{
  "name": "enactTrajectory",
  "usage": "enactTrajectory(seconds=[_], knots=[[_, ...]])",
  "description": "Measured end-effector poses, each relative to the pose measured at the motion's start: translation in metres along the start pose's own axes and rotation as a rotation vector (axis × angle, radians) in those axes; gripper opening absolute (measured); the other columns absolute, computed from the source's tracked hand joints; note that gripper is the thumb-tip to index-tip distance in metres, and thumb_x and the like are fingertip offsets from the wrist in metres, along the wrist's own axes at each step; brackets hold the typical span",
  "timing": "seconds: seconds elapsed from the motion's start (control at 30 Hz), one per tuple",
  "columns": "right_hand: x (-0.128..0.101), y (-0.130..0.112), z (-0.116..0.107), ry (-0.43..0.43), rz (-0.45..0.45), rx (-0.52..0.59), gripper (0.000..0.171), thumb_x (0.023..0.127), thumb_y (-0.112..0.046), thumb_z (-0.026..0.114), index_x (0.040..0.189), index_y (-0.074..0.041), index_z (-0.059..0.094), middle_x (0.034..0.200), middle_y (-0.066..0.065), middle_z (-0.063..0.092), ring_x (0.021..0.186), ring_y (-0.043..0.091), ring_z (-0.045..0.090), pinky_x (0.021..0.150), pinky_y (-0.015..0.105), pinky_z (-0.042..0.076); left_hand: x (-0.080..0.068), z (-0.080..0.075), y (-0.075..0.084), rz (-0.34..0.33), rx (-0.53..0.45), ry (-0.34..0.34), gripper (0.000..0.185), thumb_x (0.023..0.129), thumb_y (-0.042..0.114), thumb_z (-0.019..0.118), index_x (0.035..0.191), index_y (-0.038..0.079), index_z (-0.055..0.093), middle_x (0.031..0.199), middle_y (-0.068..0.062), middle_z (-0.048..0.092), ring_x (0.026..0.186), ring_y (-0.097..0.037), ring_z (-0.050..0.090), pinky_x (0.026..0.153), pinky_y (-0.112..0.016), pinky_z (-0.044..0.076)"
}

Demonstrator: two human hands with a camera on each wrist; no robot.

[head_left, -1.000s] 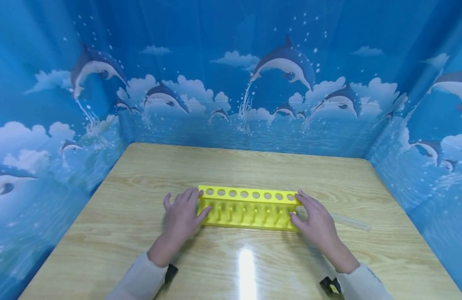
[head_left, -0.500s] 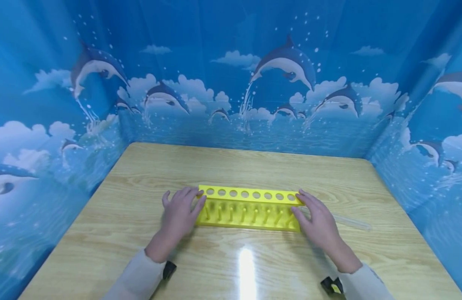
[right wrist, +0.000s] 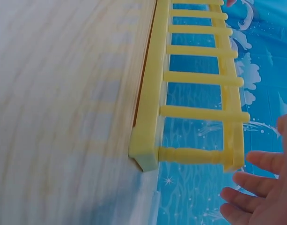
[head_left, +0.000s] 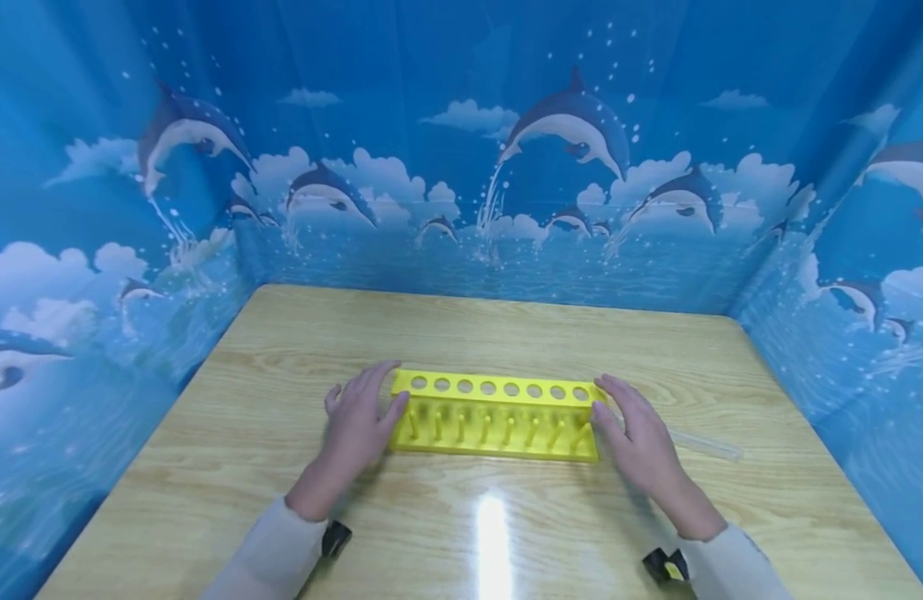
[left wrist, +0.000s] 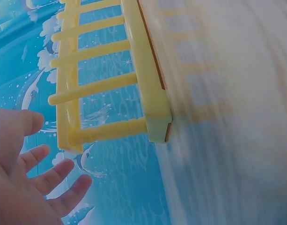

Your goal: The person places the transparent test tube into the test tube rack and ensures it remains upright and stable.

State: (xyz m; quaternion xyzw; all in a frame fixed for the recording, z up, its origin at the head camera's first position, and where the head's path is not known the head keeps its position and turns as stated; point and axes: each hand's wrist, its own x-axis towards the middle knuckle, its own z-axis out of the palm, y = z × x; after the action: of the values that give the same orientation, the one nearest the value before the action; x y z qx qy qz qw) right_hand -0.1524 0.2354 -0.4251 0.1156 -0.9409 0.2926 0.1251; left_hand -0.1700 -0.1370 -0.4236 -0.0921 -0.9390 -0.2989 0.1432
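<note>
Both hands point(head_left: 360, 421) point(head_left: 637, 437) open, flanking yellow rack point(head_left: 499, 414); holes hold nothing.

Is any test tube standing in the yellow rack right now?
No: all eight holes of the yellow rack show empty in the head view.

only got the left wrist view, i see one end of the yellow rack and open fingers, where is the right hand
observer: the right hand is at the other end of the yellow rack, fingers straight, as the head view shows.
operator: anything in the rack
observer: no, all eight holes along its top are empty.
operator: anything else on the table
observer: a clear tube lies flat on the table, just right of the right hand.
</note>
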Motion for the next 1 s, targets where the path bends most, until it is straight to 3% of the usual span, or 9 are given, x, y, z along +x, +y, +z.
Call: enactTrajectory(seconds=[0.17,0.53,0.83,1.0], knots=[[0.001,0.007,-0.003,0.032,0.024,0.033,0.047,0.107,-0.03,0.036,0.141,0.002,0.043,0.143,0.026,0.044,0.131,0.046,0.04,0.101,0.065,0.033,0.002,-0.002,-0.001,-0.005,-0.071,-0.046,0.047,0.099,0.033,0.056,0.142,0.018,0.046,0.145,-0.01,0.048,0.132,-0.034,0.043,0.105,-0.067,0.018],[0.004,0.017,-0.006,0.047,0.05,0.02,0.047,0.107,-0.028,0.036,0.139,0.004,0.043,0.14,0.028,0.046,0.128,0.047,0.042,0.101,0.064,0.034,0.004,0.004,-0.012,0.036,-0.189,-0.072,0.038,0.103,0.03,0.049,0.138,0.016,0.055,0.146,-0.009,0.048,0.133,-0.04,0.041,0.103,-0.066,0.023],[0.011,0.019,-0.014,0.1,0.07,0.038,0.045,0.107,-0.027,0.037,0.137,0.005,0.046,0.133,0.028,0.052,0.124,0.047,0.045,0.098,0.063,0.035,0.005,0.006,-0.012,0.017,-0.21,-0.076,0.042,0.102,0.029,0.051,0.141,0.013,0.051,0.146,-0.008,0.048,0.134,-0.043,0.04,0.104,-0.067,0.023],[0.013,0.02,-0.014,0.106,0.081,0.054,0.044,0.106,-0.027,0.038,0.137,0.004,0.046,0.132,0.027,0.053,0.124,0.047,0.046,0.098,0.063,0.035,0.006,0.005,-0.014,-0.017,-0.198,-0.113,0.043,0.101,0.027,0.052,0.143,0.015,0.048,0.148,-0.007,0.045,0.135,-0.042,0.037,0.105,-0.068,0.021]])
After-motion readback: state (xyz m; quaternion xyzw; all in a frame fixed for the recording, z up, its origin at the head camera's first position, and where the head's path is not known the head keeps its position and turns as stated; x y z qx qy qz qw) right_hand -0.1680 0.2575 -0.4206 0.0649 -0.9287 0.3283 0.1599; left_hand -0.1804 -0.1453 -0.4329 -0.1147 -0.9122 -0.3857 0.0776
